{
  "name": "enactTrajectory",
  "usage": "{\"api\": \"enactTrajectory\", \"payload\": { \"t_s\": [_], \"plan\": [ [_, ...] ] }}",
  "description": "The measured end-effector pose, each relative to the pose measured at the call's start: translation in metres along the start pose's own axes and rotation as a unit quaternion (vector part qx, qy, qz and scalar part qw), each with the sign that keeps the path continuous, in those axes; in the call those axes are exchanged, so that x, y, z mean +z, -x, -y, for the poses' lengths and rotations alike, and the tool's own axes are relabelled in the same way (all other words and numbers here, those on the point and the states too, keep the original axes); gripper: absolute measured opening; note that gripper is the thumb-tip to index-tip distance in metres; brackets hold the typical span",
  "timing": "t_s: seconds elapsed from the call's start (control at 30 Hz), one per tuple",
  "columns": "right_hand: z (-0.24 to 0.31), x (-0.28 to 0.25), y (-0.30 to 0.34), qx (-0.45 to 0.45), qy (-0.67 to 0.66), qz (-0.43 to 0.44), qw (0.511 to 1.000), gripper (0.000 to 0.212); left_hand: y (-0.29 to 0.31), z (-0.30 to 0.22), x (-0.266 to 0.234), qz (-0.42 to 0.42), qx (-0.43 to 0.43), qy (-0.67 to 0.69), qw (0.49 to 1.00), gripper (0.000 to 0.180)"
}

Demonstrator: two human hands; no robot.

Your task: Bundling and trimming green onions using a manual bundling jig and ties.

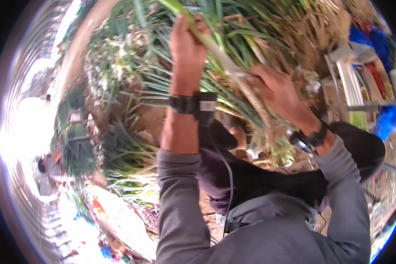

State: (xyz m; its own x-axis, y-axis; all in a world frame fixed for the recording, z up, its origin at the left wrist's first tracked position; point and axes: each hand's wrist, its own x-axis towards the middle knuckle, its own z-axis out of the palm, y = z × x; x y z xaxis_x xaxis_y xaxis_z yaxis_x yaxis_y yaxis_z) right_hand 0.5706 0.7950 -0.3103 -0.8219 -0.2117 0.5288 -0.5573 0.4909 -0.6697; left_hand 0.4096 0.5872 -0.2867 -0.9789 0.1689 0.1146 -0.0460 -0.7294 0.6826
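A long green onion [226, 60] slants across the space before me, its green leaves up at the top left and its pale brownish root end hanging down right. My left hand [188, 42] is wrapped around its upper, greener part. Lower down, my right hand [275, 90] is closed at the white shank, thumb and fingers pressed against it. Whether those fingers pinch a loose outer layer I cannot make out. Under and beyond both hands lies a big heap of green onions [251, 37], with dry, brownish roots bunched at its right.
More green onions [134, 185] lie in a bundle left of my legs. At the right stands a wooden stool or crate [350, 83] with coloured items and blue plastic [387, 121]. Another person [55, 169] is far left, near a bright opening. A cable runs down past my lap.
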Motion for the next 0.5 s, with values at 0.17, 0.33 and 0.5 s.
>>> {"api": "enactTrajectory", "payload": {
  "t_s": [0.17, 0.33, 0.5],
  "plan": [
    [0.008, -0.018, 0.033, 0.029, 0.011, 0.024, 0.999, 0.029, 0.021, 0.016, 0.050, -0.100, 0.068, -0.039, 0.992, 0.031],
    [0.016, -0.020, 0.034, 0.011, 0.053, 0.021, 0.998, 0.023, 0.034, -0.021, 0.058, -0.053, 0.078, 0.025, 0.995, 0.030],
    [0.008, -0.028, 0.051, 0.038, 0.081, 0.042, 0.995, 0.019, 0.041, -0.028, 0.050, -0.049, 0.081, 0.063, 0.993, 0.028]
  ]
}}
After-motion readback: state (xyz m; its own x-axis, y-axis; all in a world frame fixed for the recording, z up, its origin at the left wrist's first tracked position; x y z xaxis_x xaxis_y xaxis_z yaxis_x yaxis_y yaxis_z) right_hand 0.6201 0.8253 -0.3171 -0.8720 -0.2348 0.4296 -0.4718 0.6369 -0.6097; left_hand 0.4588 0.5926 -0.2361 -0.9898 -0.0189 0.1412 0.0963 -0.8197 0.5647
